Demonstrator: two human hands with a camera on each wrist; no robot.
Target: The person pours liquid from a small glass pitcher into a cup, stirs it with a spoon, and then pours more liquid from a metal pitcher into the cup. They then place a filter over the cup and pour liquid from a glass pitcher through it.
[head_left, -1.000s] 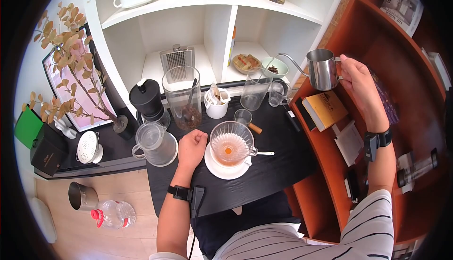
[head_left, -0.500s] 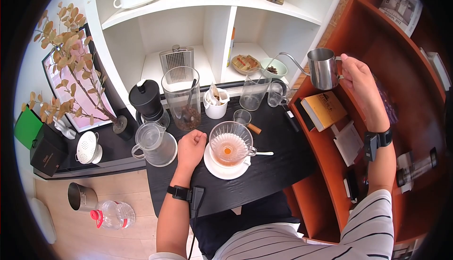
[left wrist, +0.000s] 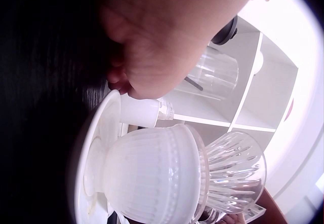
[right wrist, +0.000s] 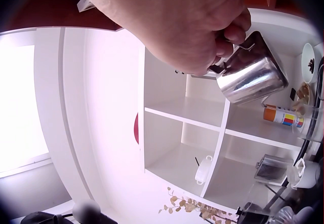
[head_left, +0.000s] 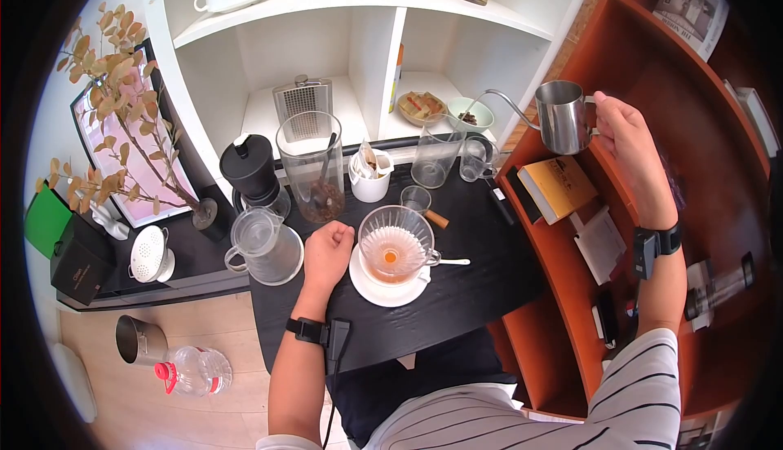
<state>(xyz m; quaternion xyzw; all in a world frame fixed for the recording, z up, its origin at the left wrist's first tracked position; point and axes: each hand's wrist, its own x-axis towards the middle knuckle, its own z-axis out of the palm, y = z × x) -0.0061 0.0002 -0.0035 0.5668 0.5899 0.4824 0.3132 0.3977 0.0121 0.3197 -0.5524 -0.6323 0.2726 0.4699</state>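
Silvery metal kettle point(head_left: 563, 115), its handle gripped by the right hand point(head_left: 626, 128), shows in the head view slightly farther right of the glass dripper point(head_left: 395, 216) than half a second ago; a pleated filter point(head_left: 410, 244) lines it, brown beans point(head_left: 324, 204) lie in the tall jar point(head_left: 306, 156), and the left hand point(head_left: 328, 249), folded like a fist, lies just left of the saucer point(head_left: 363, 286). The left wrist view shows the dripper atop a ribbed white cup point(left wrist: 147, 176) beside that hand; the right wrist view hides the kettle's inside.
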